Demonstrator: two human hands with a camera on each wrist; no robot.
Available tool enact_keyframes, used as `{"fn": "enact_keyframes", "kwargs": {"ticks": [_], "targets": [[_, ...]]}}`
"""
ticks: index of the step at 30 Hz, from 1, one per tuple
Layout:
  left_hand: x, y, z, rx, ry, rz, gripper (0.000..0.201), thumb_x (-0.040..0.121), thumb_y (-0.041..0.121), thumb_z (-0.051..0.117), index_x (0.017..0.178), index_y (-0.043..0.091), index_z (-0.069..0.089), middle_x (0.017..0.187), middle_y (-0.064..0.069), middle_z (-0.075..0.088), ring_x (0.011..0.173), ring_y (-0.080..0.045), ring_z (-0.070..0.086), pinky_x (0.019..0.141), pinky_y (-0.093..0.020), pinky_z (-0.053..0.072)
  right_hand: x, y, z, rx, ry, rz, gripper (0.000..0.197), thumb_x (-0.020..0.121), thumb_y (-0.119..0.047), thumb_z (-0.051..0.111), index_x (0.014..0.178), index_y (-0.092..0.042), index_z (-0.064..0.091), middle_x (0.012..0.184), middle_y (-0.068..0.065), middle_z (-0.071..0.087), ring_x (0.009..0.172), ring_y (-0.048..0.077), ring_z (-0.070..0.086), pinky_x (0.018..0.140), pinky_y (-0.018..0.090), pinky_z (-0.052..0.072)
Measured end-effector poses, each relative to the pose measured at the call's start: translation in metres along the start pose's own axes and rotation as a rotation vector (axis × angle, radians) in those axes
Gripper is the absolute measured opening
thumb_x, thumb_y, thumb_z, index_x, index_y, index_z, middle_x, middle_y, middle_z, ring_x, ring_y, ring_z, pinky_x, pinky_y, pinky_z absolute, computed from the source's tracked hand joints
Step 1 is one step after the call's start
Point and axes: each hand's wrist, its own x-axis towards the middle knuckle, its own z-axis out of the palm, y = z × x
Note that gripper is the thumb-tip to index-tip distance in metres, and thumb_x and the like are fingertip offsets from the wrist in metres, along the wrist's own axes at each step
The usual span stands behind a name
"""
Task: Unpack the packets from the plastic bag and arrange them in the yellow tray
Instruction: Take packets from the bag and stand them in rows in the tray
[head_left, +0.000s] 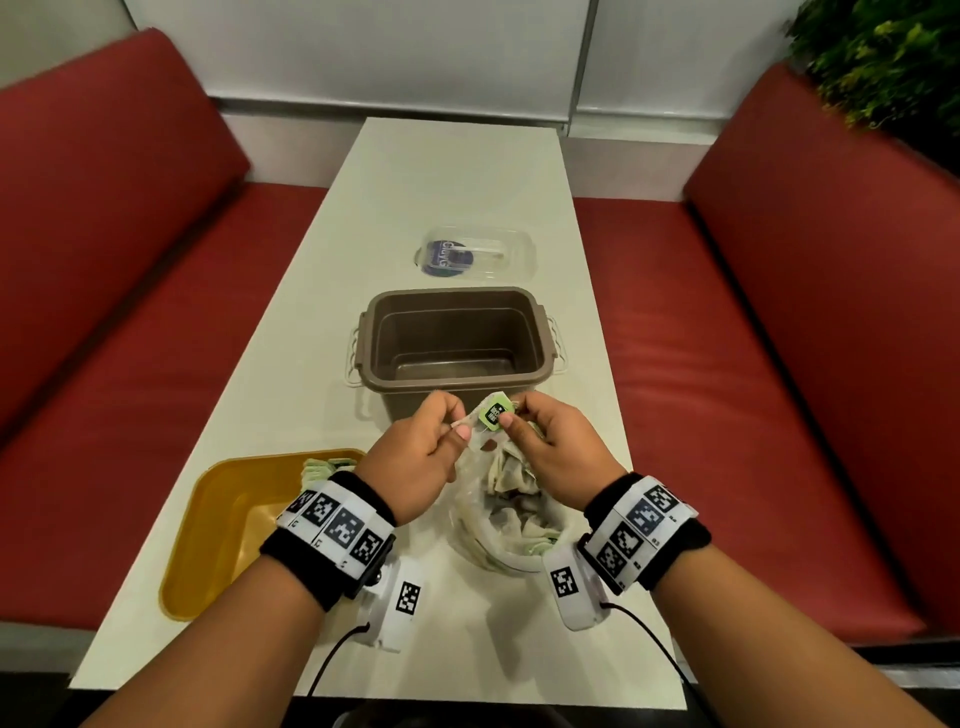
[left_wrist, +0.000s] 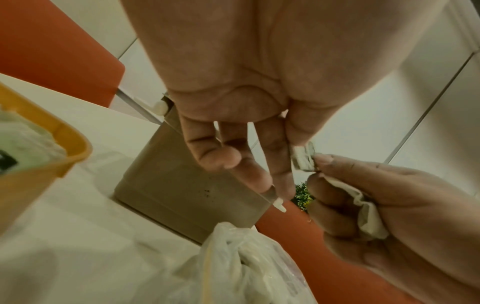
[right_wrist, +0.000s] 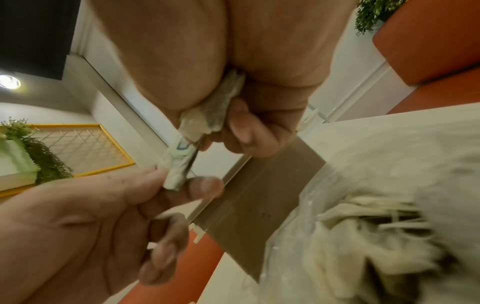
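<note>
Above the open bag (head_left: 498, 514) on the counter (head_left: 447, 171), both hands pinch one small packet (head_left: 493, 414): the left hand (head_left: 415, 462) at its pale edge, the right hand (head_left: 558, 457) by the green label. It looks light, soft and crushable, best held by its edges. More packets (head_left: 324, 469) lie in the tray (head_left: 208, 530).

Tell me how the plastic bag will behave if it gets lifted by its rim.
The plastic bag looks thin and crumpled, so it will probably sag rather than hold shape. It is still stuffed with packets, so they could shift or spill through the open mouth.
</note>
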Motion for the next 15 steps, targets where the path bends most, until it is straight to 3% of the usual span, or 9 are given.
{"fn": "enact_keyframes", "kwargs": {"ticks": [2, 4, 7, 11, 15], "targets": [[-0.002, -0.008, -0.009, 0.111, -0.075, -0.032, 0.014, 0.097, 0.038, 0.052, 0.096, 0.025, 0.048, 0.074, 0.004, 0.065, 0.07, -0.013, 0.062, 0.072, -0.035, 0.052, 0.004, -0.011, 0.009, -0.016, 0.019, -0.018, 0.012, 0.098, -0.028, 0.059, 0.096, -0.018, 0.065, 0.081, -0.008, 0.067, 0.071, 0.004, 0.059, 0.067, 0.019, 0.046], [-0.004, -0.015, -0.021, 0.311, -0.149, -0.054, 0.027, 0.091, 0.05, 0.057, 0.098, 0.025, 0.054, 0.087, 0.007, 0.066, 0.077, -0.012, 0.061, 0.076, -0.035, 0.053, 0.009, -0.021, 0.02, -0.029, -0.002, -0.03, 0.008, 0.097, -0.026, 0.061, 0.096, -0.019, 0.065, 0.084, -0.01, 0.067, 0.075, 0.003, 0.06, 0.069, 0.018, 0.047], [-0.008, -0.019, -0.043, 0.312, -0.106, -0.047, 0.037, 0.087, 0.056, 0.06, 0.111, 0.028, 0.058, 0.104, 0.013, 0.065, 0.077, -0.004, 0.056, 0.074, -0.027, 0.047, 0.013, -0.032, 0.033, -0.095, -0.078, -0.044, 0.01, 0.096, -0.027, 0.062, 0.097, -0.019, 0.066, 0.086, -0.008, 0.069, 0.078, 0.006, 0.062, 0.071, 0.022, 0.049], [-0.013, -0.016, -0.074, 0.249, 0.018, 0.062, 0.011, 0.089, 0.041, 0.064, 0.093, 0.031, 0.064, 0.09, 0.011, 0.066, 0.076, -0.005, 0.057, 0.073, -0.029, 0.048, 0.018, -0.049, 0.053, -0.134, -0.142, -0.089, 0.011, 0.095, -0.03, 0.065, 0.093, -0.02, 0.065, 0.081, -0.009, 0.066, 0.073, 0.003, 0.058, 0.066, 0.019, 0.045], [-0.02, -0.019, -0.099, 0.255, 0.059, 0.135, 0.004, 0.086, 0.034, 0.07, 0.083, 0.031, 0.069, 0.085, 0.012, 0.063, 0.077, -0.008, 0.058, 0.074, -0.03, 0.05, 0.022, -0.062, 0.07, -0.121, -0.155, -0.091, 0.015, 0.086, -0.03, 0.074, 0.092, -0.021, 0.063, 0.08, -0.013, 0.062, 0.07, 0.002, 0.057, 0.063, 0.02, 0.046]]}}
